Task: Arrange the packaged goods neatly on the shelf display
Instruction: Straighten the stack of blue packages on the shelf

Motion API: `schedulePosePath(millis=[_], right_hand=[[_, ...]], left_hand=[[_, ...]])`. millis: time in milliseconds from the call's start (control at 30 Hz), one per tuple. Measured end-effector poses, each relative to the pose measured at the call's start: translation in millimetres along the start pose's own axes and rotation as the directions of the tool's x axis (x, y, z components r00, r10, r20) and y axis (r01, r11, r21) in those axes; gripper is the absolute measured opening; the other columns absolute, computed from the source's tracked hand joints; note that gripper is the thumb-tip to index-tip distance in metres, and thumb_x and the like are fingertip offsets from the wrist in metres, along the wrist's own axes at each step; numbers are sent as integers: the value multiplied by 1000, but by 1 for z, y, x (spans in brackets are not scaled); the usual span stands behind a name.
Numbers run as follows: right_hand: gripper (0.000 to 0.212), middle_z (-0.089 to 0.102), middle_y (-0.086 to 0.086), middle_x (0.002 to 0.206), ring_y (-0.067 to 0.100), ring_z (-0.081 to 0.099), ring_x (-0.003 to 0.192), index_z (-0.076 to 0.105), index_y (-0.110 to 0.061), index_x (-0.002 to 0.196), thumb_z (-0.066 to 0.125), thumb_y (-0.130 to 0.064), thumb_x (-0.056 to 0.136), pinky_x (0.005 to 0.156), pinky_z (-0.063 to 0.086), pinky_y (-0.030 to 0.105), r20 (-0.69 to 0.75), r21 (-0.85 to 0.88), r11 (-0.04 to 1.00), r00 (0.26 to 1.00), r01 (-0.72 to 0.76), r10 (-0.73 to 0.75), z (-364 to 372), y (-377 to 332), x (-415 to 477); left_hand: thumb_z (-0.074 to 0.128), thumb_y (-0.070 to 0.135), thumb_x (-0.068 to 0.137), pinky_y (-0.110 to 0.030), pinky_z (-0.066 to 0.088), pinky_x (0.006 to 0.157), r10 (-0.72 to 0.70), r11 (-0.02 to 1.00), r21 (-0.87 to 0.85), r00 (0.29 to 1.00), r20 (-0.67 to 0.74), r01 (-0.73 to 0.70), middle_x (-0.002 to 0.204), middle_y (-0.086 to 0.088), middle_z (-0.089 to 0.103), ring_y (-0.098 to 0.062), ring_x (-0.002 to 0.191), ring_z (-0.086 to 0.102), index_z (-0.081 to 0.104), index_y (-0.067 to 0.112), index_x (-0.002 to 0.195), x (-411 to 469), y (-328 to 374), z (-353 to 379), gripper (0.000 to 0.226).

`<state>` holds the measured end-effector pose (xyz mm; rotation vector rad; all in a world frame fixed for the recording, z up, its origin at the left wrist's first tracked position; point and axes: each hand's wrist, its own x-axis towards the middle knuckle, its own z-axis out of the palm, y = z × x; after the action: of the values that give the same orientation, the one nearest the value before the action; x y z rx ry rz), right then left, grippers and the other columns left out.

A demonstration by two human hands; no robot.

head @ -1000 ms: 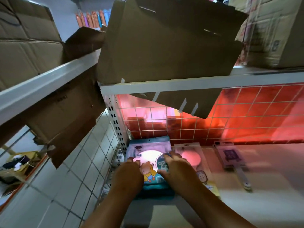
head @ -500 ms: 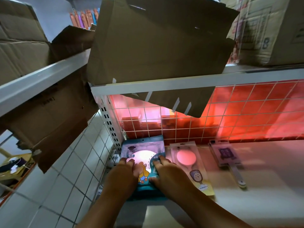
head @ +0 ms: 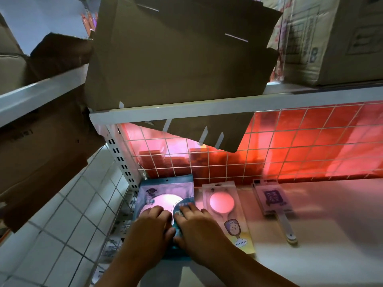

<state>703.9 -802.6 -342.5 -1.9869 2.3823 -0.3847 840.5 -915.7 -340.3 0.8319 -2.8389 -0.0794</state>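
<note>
Free room right, crowded left
The white shelf (head: 335,220) lies bare right of the purple pack (head: 272,198). The blue pack (head: 165,188), pink mirror pack (head: 224,204) and slotted upright (head: 122,162) fill the left corner (the left hand (head: 150,225) and right hand (head: 200,227) lie flat on the blue pack). A wire grid (head: 290,141) closes the back; a cardboard flap (head: 196,128) hangs below the upper shelf edge (head: 186,109).

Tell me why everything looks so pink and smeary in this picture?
Head view: red-pink light behind the grid tints the shelf; glare washes out the window of the teal pack; the wide lens skews the upper rail; the purple pack is blurred.
</note>
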Motion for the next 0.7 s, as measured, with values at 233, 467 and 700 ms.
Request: schedulePosePath(millis=[233, 467, 700], right_hand=[[56, 54, 9, 140, 27, 51, 125, 52, -18, 136, 51, -52, 92, 99, 47, 42, 5, 17, 999, 999, 44, -44, -4, 6, -5], [38, 66, -3, 126, 16, 61, 110, 61, -27, 128, 56, -44, 95, 98, 49, 36, 25, 264, 956, 991, -130, 128, -57, 8, -40], [30, 68, -1, 118, 21, 61, 107, 66, -26, 118, 54, -36, 91, 88, 50, 37, -217, 123, 974, 953, -190, 213, -140, 10, -103]], left_hand=[[68, 48, 80, -27, 54, 79, -93, 996, 6, 996, 8, 93, 113, 11, 66, -9, 98, 62, 64, 39, 107, -9, 5, 7, 29], [55, 52, 97, -29, 46, 103, -82, 961, -254, 989, 120, 110, 131, 20, 62, -7, 116, 59, 61, 50, 120, 6, 35, -54, 23], [66, 43, 93, -26, 52, 86, 271, 839, -460, 956, -112, -291, 112, 28, 64, 3, 101, 60, 67, 43, 119, 5, 101, -130, 25]])
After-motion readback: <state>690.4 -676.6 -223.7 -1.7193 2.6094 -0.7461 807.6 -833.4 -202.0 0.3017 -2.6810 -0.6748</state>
